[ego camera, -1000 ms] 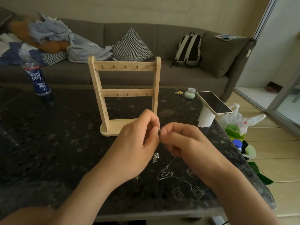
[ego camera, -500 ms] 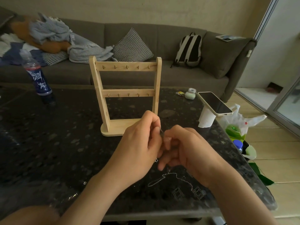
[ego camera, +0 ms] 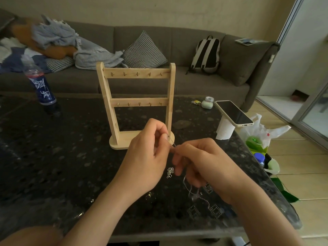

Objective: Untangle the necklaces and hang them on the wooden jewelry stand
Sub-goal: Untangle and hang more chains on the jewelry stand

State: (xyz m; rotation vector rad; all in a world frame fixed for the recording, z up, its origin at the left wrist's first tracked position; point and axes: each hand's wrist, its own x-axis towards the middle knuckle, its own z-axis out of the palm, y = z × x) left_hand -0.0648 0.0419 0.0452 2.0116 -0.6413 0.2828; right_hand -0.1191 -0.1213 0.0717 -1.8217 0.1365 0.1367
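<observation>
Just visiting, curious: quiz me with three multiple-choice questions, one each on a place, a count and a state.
1. Where does the phone rest? A) on the sofa B) on a white roll at the table edge C) on the floor
2. How many hooks line the top bar of the wooden stand? A) three B) five C) eight
3. What are the left hand and right hand doing? A) pinching a thin chain B) lying flat C) lifting a bottle
Answers: B, it lies atop the roll; B, five show; A, both hands' fingers close on the chain.
</observation>
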